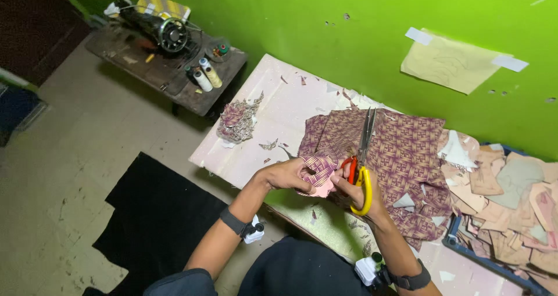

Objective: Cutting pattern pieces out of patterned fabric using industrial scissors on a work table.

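1. My left hand [289, 175] is closed on a small piece of purple and tan patterned fabric [318, 169] with a pink underside; I pinch it at the near edge of the table [273, 107].
2. My right hand [356, 192] grips the scissors [361, 162]. The fingers go through the yellow and red handles, and the long metal blades point away from me, toward the green wall [325, 23]. I cannot tell if the blades are open or together.
3. The small piece lies just beside the handles, on the edge of the big patterned cloth [401, 156] that is spread on the table.
4. What could go wrong, in my judgement: the fingertips of my left hand are very close to the scissors, so a fast cut could catch them. The fabric looks thin and soft, so it may fold or slip between the blades and the cut line will become crooked.
5. The big cloth hangs a little over the table edge, so a pull could drag it down.
6. Materials: the cloth has a woven basket-like pattern; the heap of scraps [237, 122] to the left looks frayed and light. To the right lies a pile of pinkish cut pieces [511, 203], flat with curved outlines.
7. On the low bench behind there are a black sewing machine [160, 29] and thread cones [206, 75].
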